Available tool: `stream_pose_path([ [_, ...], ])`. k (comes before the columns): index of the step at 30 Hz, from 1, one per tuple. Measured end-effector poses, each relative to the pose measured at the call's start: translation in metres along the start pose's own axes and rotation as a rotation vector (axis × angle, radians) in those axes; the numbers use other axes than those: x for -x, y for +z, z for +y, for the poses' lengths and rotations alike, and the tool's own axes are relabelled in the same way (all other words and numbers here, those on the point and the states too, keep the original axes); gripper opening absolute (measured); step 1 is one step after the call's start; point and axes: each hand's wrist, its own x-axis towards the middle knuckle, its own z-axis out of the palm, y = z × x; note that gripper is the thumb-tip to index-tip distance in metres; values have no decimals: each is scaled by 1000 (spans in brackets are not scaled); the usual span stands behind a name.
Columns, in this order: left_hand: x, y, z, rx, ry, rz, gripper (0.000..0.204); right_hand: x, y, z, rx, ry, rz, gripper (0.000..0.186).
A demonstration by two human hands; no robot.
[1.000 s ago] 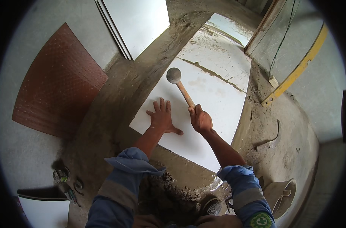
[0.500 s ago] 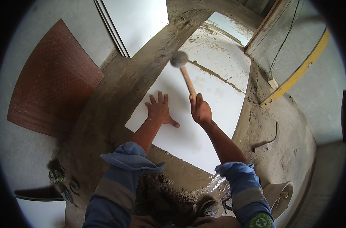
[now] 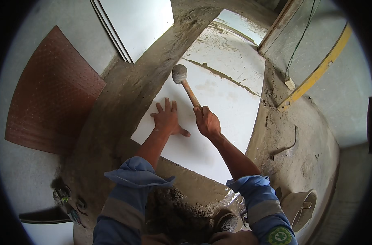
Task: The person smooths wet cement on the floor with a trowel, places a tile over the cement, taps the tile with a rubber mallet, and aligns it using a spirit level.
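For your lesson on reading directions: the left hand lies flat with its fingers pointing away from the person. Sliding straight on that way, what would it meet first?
The left hand on the white tile would probably meet the mallet head first, though its height is unclear.

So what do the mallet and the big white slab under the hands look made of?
The mallet: grey head, probably rubber by its dull, rounded look; its handle looks like wood, pale brown. The white slab: likely ceramic or porcelain tile, smooth with a faint sheen, lying on grey mortar.

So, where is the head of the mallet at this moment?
In the head view, the mallet head is up centre-left, over the far left edge of the white tile, beyond the left hand; the right hand grips the handle.
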Motion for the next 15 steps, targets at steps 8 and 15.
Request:
stream_pose_path([
  [8,-1,1,-1,-9,5,-6,153,10,-10,-8,26,-77,57,39],
  [15,1,8,-4,22,23,31,152,55,-14,9,-36,-53,65,39],
])
